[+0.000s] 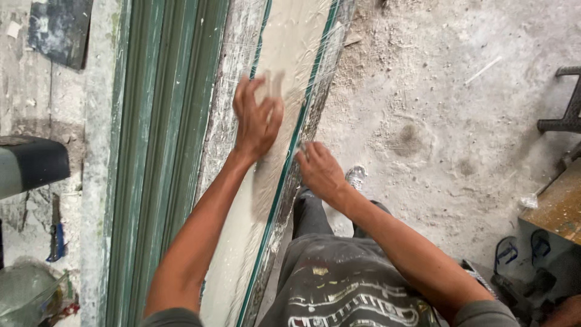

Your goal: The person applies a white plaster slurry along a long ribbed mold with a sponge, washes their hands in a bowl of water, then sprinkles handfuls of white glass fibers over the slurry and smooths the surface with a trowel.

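A long glass pane (290,54) with green edges lies on a worn wooden bench, its surface smeared with pale cream paste. My left hand (257,118) presses on the pane with fingers curled around something small and pale, blurred by motion. My right hand (319,171) grips the pane's near green edge, fingers closed over it. Both forearms reach forward from my grey printed shirt (339,290).
More green-edged glass sheets (163,151) stand stacked to the left. A dusty concrete floor (448,121) spreads to the right, with a wooden table corner (560,206), sandals (520,248) and a black metal frame (566,103). A dark padded seat (30,163) sits at far left.
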